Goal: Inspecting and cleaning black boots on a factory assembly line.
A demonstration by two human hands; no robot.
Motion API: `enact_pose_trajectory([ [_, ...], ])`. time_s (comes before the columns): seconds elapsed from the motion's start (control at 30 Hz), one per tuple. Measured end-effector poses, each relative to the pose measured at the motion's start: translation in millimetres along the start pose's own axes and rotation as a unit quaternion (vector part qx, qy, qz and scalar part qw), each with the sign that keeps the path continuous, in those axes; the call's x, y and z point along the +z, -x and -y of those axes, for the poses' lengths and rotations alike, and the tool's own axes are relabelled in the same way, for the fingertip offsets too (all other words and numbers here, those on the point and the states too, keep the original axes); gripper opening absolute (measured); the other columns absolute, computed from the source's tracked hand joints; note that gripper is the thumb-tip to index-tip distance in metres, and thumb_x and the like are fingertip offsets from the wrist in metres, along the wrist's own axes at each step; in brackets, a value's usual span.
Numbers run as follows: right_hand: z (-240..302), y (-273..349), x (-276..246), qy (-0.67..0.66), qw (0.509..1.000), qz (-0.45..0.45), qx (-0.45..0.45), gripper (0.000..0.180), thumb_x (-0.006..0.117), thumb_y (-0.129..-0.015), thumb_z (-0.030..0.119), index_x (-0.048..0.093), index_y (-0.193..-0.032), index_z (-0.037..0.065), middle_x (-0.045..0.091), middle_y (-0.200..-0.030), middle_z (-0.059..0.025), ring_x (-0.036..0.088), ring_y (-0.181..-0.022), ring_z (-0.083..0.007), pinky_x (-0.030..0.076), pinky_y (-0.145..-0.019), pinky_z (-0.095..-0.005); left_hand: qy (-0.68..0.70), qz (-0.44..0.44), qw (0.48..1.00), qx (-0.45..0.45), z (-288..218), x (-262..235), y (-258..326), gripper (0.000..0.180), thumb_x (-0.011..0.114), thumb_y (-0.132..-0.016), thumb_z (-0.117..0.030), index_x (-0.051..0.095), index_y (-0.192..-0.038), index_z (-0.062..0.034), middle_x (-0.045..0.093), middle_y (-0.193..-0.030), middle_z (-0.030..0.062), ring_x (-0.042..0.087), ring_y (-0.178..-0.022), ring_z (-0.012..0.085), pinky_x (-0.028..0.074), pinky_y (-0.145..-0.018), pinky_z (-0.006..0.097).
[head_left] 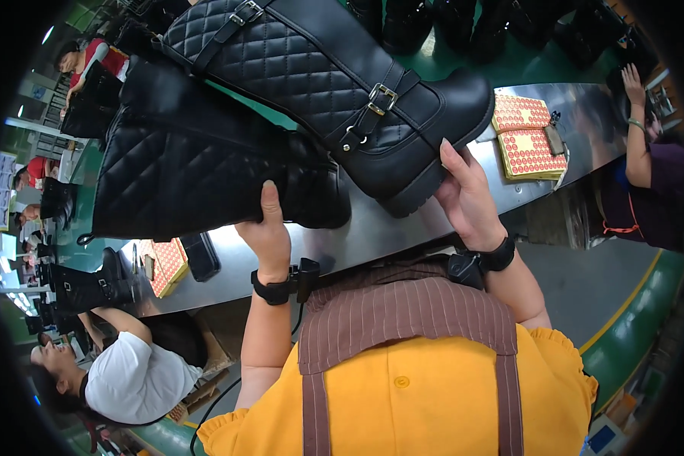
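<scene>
Two tall black quilted boots are held over the metal worktable. My left hand [268,232] is closed on the left boot [190,156] near the ankle. Its thumb lies on the leather and its fingers are hidden behind. The right boot [296,72], with buckled straps at the shaft and ankle, lies tilted with its toe to the right and its shaft to the upper left. My right hand [467,194] grips it by the chunky sole, thumb along the sole edge. The two boots overlap around the left one's foot.
Sticker sheets [524,137] with red dots lie on the metal table [365,243] at right; another stack [169,266] is at left beside a dark phone-like object [201,257]. More black boots [448,30] stand on the green conveyor. Co-workers sit at left [140,372] and right [646,190].
</scene>
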State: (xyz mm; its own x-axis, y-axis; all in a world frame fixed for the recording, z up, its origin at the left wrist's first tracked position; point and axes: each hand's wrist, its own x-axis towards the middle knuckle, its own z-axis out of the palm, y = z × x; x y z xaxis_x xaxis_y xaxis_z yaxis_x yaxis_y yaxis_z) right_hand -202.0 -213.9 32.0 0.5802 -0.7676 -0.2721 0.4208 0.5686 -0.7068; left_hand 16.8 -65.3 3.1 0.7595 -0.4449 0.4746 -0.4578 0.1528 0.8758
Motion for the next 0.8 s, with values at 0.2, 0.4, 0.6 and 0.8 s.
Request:
enact_pose_trajectory([
  [0.2,3,12,-3,0.073,0.994,0.005,-0.079,0.055,0.059,-0.093,0.025,0.034,-0.137,0.001,0.051,-0.131,-0.0096,0.051,-0.119,-0.0198,0.042,-0.101,-0.0359,0.029,-0.017,0.999,0.019,3,0,11,0.070,0.071,-0.085,-0.014,0.027,-0.138,0.0012,0.042,-0.134,0.0150,0.045,-0.120,0.0220,0.034,-0.102,0.034],
  [0.4,7,15,-7,0.054,0.997,0.001,-0.046,0.053,0.056,-0.095,0.028,0.035,-0.136,0.000,0.053,-0.128,-0.0101,0.056,-0.113,-0.0191,0.046,-0.096,-0.0347,-0.089,-0.106,0.978,0.157,0,0,20,0.096,0.077,-0.075,-0.008,0.008,-0.142,-0.0053,0.026,-0.138,0.0156,0.035,-0.126,0.0264,0.028,-0.107,0.037],
  [0.6,9,14,-18,0.034,0.998,-0.045,-0.003,0.048,0.054,-0.096,0.033,0.044,-0.130,0.000,0.059,-0.121,-0.0100,0.061,-0.105,-0.0172,0.051,-0.089,-0.0307,-0.182,-0.090,0.944,0.259,-12,4,19,0.093,0.078,-0.071,-0.010,0.012,-0.138,-0.0067,0.030,-0.131,0.0148,0.039,-0.118,0.0239,0.032,-0.103,0.038],
  [0.8,14,18,-23,0.022,0.999,-0.043,-0.023,0.055,0.060,-0.093,0.029,0.035,-0.133,0.001,0.052,-0.126,-0.0110,0.055,-0.112,-0.0190,0.047,-0.092,-0.0365,-0.187,0.068,0.828,0.524,-75,5,22,0.048,0.068,-0.076,-0.006,0.037,-0.113,-0.0086,0.048,-0.101,0.0104,0.050,-0.096,0.0252,0.052,-0.086,0.044],
])
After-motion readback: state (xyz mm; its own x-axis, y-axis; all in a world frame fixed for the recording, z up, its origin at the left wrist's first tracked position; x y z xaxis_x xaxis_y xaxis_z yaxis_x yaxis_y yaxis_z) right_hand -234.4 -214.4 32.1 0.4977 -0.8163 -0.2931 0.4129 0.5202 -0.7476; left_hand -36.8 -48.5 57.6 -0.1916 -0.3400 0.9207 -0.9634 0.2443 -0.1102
